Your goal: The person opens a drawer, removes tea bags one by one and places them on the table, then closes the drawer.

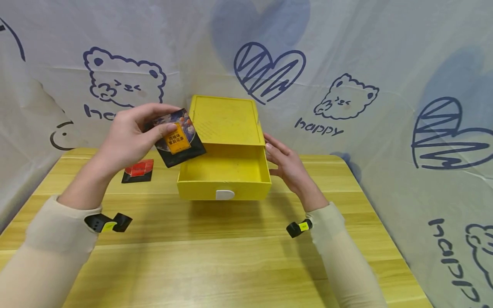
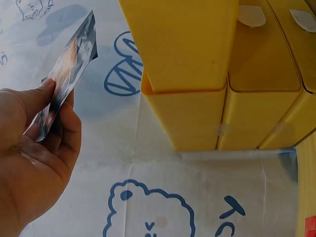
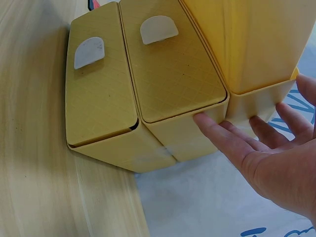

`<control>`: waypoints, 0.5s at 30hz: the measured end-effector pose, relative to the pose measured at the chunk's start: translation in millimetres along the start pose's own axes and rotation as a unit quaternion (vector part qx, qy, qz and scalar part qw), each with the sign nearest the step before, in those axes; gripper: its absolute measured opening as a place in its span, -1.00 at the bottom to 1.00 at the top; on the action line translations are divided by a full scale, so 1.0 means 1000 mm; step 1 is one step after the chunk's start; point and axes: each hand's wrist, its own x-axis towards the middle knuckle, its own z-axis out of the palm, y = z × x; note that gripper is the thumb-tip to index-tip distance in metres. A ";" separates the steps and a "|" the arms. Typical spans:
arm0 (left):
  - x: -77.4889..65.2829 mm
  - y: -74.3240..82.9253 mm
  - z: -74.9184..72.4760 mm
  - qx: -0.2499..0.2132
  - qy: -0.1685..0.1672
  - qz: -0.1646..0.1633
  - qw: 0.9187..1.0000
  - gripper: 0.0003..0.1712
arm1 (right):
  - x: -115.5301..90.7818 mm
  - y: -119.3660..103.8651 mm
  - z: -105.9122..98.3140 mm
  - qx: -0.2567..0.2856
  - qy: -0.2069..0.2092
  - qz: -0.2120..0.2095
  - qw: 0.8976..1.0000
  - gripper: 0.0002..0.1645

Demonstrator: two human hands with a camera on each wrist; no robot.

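Observation:
My left hand (image 1: 129, 134) pinches a black tea sachet (image 1: 180, 143) with an orange label between thumb and fingers. It holds the sachet in the air, at the left side of a yellow drawer box (image 1: 227, 119). In the left wrist view the sachet (image 2: 79, 54) is seen nearly edge-on. The box's top drawer (image 1: 200, 191) stands pulled out, and its visible floor is bare. With extended fingers, my right hand (image 1: 286, 164) touches the box's right side. The right wrist view shows those fingertips (image 3: 202, 118) against the side wall.
A red and black sachet (image 1: 138, 170) lies on the wooden table (image 1: 185, 265), left of the box. Two lower drawers (image 3: 173, 69) with white tabs are closed. A white cloth (image 1: 346, 51) with blue drawings hangs behind the table and along its sides.

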 end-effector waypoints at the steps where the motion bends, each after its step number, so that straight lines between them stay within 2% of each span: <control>1: -0.001 -0.002 -0.001 0.001 0.003 -0.001 1.000 -0.63 | 0.000 0.000 0.000 0.000 0.000 0.000 1.000 -0.45; 8: -0.007 -0.014 -0.011 -0.002 0.019 -0.018 1.000 -0.62 | 0.000 0.000 0.000 -0.004 0.000 0.000 1.000 -0.44; 15: -0.011 -0.033 -0.017 0.005 0.031 -0.037 0.999 -0.62 | 0.000 0.000 0.000 -0.008 0.000 0.001 1.000 -0.43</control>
